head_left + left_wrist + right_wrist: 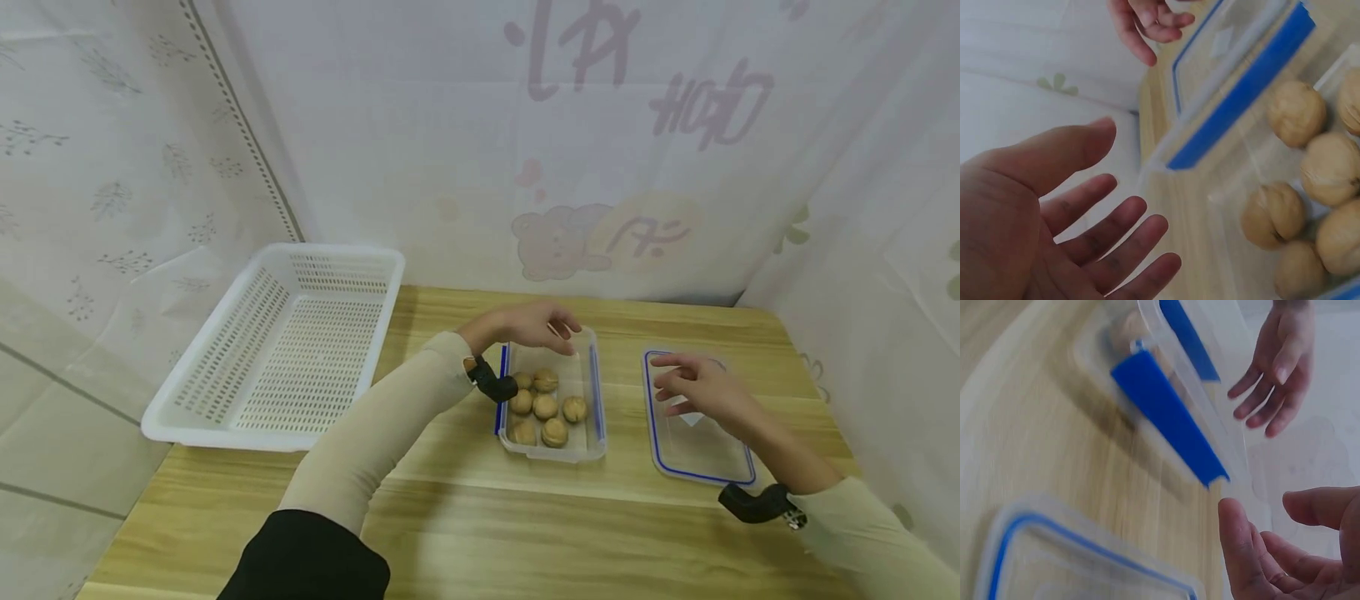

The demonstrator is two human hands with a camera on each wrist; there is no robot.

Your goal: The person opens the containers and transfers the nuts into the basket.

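Note:
Several walnuts (545, 406) lie inside a clear plastic container (551, 454) with blue side clips, mostly toward its near and left part. Above the container's far end hovers my left hand (534, 325), its fingers loosely bent with nothing between them; in the left wrist view the same hand (1085, 219) is spread beside the walnuts (1297, 112). My right hand (708, 390) is held over the clear lid (697, 477) with the blue seal, fingers relaxed and holding nothing. The right wrist view shows the right hand (1291, 550) near the container's blue clip (1169, 419).
A white perforated basket (273, 442) stands at the left of the wooden table (480, 533). Behind the table hangs a pale printed cloth (420, 150), and more cloth hangs at both sides.

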